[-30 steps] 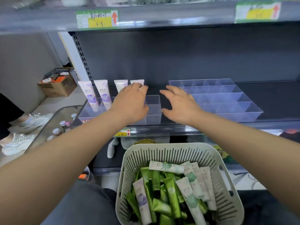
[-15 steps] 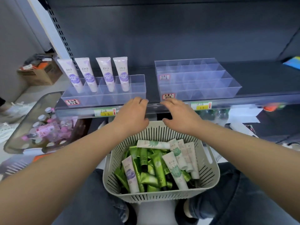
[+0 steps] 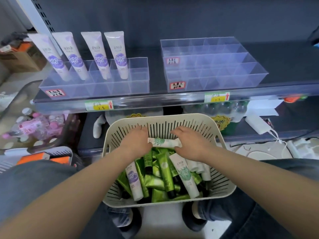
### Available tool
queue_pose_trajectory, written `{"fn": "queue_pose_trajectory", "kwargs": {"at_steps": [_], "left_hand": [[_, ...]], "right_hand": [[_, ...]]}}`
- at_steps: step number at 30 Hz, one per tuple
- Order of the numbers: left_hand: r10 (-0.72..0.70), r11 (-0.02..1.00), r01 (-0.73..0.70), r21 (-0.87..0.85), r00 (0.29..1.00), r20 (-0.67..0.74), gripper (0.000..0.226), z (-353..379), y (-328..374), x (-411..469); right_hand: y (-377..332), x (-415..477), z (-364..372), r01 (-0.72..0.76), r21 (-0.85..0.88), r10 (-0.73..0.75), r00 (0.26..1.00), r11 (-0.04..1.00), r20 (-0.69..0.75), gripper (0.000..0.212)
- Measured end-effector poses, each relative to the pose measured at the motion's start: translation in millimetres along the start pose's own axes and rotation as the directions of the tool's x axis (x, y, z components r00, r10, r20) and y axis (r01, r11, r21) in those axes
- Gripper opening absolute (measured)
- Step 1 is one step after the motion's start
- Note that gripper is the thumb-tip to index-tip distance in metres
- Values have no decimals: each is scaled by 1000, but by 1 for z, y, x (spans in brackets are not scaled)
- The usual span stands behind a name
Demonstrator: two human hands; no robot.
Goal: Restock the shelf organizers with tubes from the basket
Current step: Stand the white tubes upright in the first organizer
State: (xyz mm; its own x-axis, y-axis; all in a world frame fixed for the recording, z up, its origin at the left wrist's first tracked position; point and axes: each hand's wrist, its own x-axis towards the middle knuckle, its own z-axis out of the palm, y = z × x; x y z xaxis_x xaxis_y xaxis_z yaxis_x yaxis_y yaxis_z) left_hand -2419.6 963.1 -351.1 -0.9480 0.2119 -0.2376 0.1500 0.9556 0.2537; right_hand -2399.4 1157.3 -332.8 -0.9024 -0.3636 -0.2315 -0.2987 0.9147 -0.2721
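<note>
One white tube (image 3: 164, 142), crosswise (cap perhaps rightward), between left hand (image 3: 136, 143), right hand (image 3: 189, 144)

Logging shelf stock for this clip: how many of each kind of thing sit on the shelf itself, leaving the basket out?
Purple-label tubes, standing in the left organizer: 4
Clear organizers, counting the empty right organizer: 2
Total: 6

Left hand (image 3: 136, 144), right hand (image 3: 191, 145), both at white tube (image 3: 164, 142), in basket (image 3: 155, 120)
</note>
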Motion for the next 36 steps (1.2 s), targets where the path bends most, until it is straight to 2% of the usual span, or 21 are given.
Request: {"fn": "queue_pose_trajectory", "kwargs": {"at_steps": [5, 10, 14, 19, 22, 26, 28, 30, 33, 36], "left_hand": [[-96, 986, 112, -121, 987, 132, 21, 24, -15, 19], [-193, 958, 221, -183, 968, 157, 21, 38, -23, 38], [-255, 941, 285, -183, 951, 174, 32, 47, -26, 50], [-350, 877, 395, -273, 915, 201, 25, 58, -34, 60], [-429, 760, 508, -405, 861, 274, 26, 60, -38, 66], [-477, 448, 621, -643, 774, 416, 25, 54, -37, 68], [-461, 351, 620, -702, 767, 446, 24, 48, -34, 66], [-438, 322, 601, -731, 779, 448, 17, 39, -30, 61], [-410, 337, 563, -755, 809, 420, 5, 28, -24, 54], [-374, 378, 503, -777, 851, 369, 12, 21, -18, 46]], "right_hand": [[8, 10, 24, -36, 23, 33, 992, 999, 120, 57], [13, 21, 43, -60, -2, 58, 963, 998, 262, 46], [21, 28, 52, -96, 1, 90, 936, 995, 341, 37], [28, 36, 58, -119, 8, 106, 914, 993, 391, 19], [30, 40, 61, -135, 21, 116, 912, 991, 394, 20], [31, 43, 60, -178, 49, 144, 904, 983, 403, 24], [31, 43, 55, -197, 87, 147, 904, 976, 401, 25], [30, 42, 50, -208, 116, 146, 906, 971, 398, 26], [29, 39, 42, -201, 138, 131, 907, 970, 401, 25], [25, 35, 33, -175, 155, 102, 915, 972, 391, 24]]}}
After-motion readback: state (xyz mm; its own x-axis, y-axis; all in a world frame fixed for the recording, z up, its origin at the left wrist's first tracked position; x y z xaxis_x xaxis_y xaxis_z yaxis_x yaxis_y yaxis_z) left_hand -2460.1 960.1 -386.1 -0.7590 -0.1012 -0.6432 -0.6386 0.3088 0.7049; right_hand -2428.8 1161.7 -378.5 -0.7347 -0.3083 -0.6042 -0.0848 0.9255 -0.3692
